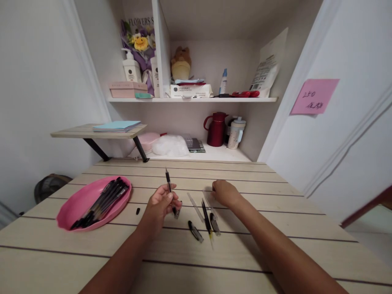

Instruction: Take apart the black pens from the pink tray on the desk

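My left hand [163, 203] is closed around a slim black pen refill [168, 177], its pointed tip upward. Below those fingers a dark pen cap [177, 212] shows; I cannot tell whether the hand grips it too. My right hand [225, 192] is closed in a pinch, its fingertips low over the table at the far end of a clear pen barrel [210, 204]. What they hold is hidden. Between the hands lie another clear barrel [195, 207], dark refills [206, 218] with a yellowish end, and two black-and-clear caps, one nearer [195, 231] and one right [214, 224].
A pink oval tray [65, 206] holding several black pens [105, 200] stands on the left. Beside it lies a small black piece [138, 211]. A small raised shelf [73, 131] carries blue paper [118, 125]. Behind are a red jug [217, 130] and a light cup [236, 134].
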### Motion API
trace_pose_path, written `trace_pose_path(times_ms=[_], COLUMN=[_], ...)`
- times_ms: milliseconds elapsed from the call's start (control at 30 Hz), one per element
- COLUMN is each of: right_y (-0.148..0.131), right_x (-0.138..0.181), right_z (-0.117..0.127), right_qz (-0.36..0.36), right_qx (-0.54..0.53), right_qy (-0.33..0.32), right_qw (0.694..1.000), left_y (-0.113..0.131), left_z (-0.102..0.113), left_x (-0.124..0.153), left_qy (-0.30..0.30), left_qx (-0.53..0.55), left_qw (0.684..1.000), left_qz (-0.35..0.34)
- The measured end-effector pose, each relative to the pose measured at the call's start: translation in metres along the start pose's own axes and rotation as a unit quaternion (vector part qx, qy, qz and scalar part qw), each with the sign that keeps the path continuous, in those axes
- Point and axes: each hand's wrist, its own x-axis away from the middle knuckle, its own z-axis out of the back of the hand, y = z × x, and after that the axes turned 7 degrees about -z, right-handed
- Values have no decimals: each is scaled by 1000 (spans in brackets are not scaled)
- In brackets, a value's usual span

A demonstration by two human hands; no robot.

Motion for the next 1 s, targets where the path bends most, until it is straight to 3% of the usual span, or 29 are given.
trace_pose_path(times_ms=[267, 567, 633, 767, 800, 900, 1000], right_y=[1, 2, -4, -14, -15, -14, -12], right_x=[-8, -6, -2, 7, 9, 12, 14], right_z=[-23, 1, 7, 16, 18, 23, 25], right_qz=[-16, 16, 29, 43, 48, 70, 91], right_qx=[-35, -220, -332, -586, -607, -624, -618], right_qy=[-6, -6, -31, -99, -109, -116, -107], right_qw=[999, 975, 942, 803, 786, 769, 773], left_y=[3, -6, -7, -5, -5, -4, -6], left_z=[-12, -2, 0, 0, -1, -1, -1], left_x=[7, 3, 2, 1, 2, 2, 2], left_qy=[0, -76, -81, -76, -75, -67, -54], left_qx=[-48, -155, -188, -222, -230, -243, -243], left_qw=[999, 984, 978, 971, 969, 967, 967], left_qz=[0, 36, 41, 43, 42, 41, 48])
